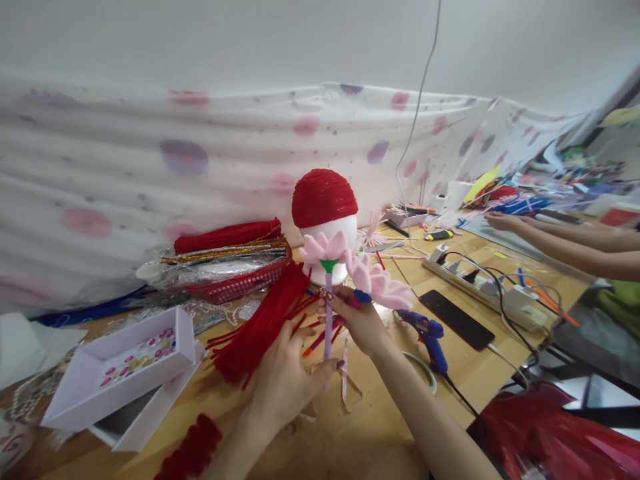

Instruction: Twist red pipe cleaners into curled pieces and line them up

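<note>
A pink chenille-stem flower (327,248) with a green base and a lilac stem stands upright in front of me. My right hand (357,320) pinches the stem just below the green base. Lower down, my left hand (290,367) has its thumb across the stem, with its fingers curled around it. A second pink flower (383,283) shows just beyond my right hand, with a blue piece beside it. Behind the flowers is a white foam head form (345,230) whose top is wrapped in red (325,199). A bundle of red chenille stems (263,327) lies left of my hands.
At left are a white box (180,350) with coloured gems and a red basket (220,291) of stems. To the right lie a blue glue gun (430,337), a black phone (456,319) and a power strip (485,297) with cables. Another person's arms (555,243) reach in at far right.
</note>
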Motion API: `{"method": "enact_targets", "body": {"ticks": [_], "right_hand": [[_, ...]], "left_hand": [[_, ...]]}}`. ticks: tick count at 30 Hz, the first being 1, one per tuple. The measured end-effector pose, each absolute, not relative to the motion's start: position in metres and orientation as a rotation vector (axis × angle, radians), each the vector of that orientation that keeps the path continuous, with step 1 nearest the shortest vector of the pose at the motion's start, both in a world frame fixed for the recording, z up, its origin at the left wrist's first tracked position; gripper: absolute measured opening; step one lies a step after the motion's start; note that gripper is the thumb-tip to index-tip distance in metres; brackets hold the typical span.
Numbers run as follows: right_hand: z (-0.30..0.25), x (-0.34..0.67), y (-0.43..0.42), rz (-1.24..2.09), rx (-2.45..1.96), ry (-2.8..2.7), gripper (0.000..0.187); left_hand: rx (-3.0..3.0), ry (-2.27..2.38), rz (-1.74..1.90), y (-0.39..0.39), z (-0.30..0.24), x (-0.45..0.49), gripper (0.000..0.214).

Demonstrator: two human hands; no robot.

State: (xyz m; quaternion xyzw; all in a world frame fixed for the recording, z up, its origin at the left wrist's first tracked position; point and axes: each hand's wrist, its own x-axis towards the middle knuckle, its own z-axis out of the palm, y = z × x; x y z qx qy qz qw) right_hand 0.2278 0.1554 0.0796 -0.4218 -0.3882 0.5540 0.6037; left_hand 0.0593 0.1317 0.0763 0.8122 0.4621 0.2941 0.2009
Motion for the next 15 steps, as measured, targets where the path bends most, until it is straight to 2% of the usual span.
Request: {"method": "enact_targets", "body": {"ticks": [3,6,11,15], "right_hand": [[0.086,0.23,0.157,1.245,-0.957,-0.855,0.04],[0.089,0.229,0.151,1.239,-0.926,-0.858,0.039],[0.084,0.222,0.131,1.223,-0.908,-1.169,0.028],[0.088,0.236,0.12,1.119,-1.04,-1.219,0.028]], "left_hand": [[2.256,1.226,0.607,0.129,0.076,0.069,0.019],[2.343,1.19,0.522,0.129,0.074,0.075,0.026],[2.301,1.021,0.68,0.132,0.077,0.09,0.036],[2.207,0.988,0.725,0.13,0.084,0.099,0.032]]}}
